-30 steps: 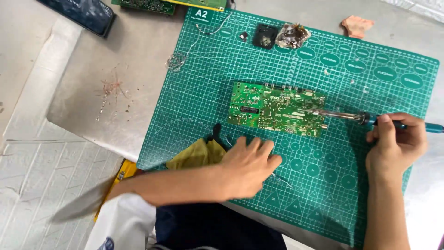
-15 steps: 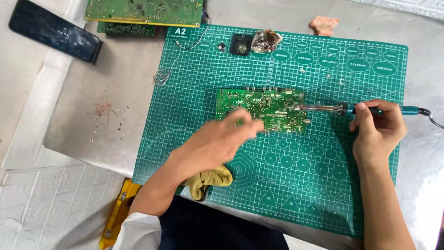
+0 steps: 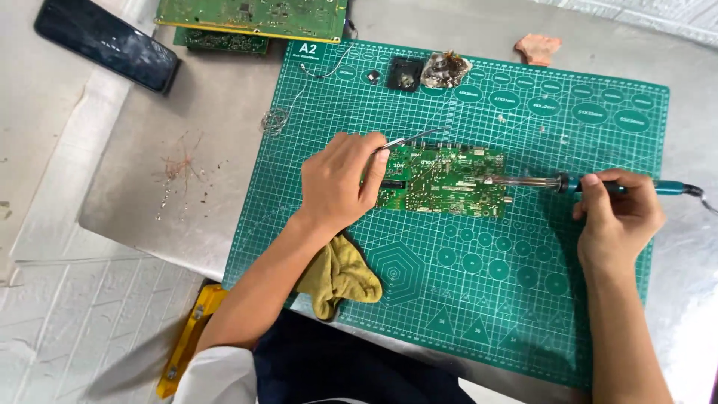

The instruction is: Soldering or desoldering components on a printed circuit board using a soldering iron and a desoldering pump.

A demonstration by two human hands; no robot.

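Near the middle of the green cutting mat [image 3: 419, 299] lies a green circuit board [image 3: 449, 179], its left end partly hidden under the left hand [image 3: 340, 179]. That hand's fingers are curled narrow around a pair of metal tweezers [image 3: 411, 138], whose thin tips slant up and to the right above the board's far edge; where the tips meet is too fine to make out. The right hand [image 3: 617, 217] sits toward the mat's right edge, fingers closed on the teal handle of a soldering iron [image 3: 568, 182]. Its metal shaft reaches left to the board's right end, though the exact point of the tip is hard to tell, and its cord is cut off at the right border.

A yellow cloth [image 3: 340, 277] lies at the mat's near edge, half covered by the left forearm. Along the far edge sit a small black holder [image 3: 404, 73] and a tangled wad of metal wool [image 3: 446, 69]. Off the mat's far left corner, larger circuit boards [image 3: 254, 15] are cropped by the top border, and a dark phone [image 3: 105, 45] lies on the grey worktop [image 3: 149, 194].

Half a second ago the left hand hovered lower over the board's near side; it has since moved up and left, and the tweezers now show clearly.
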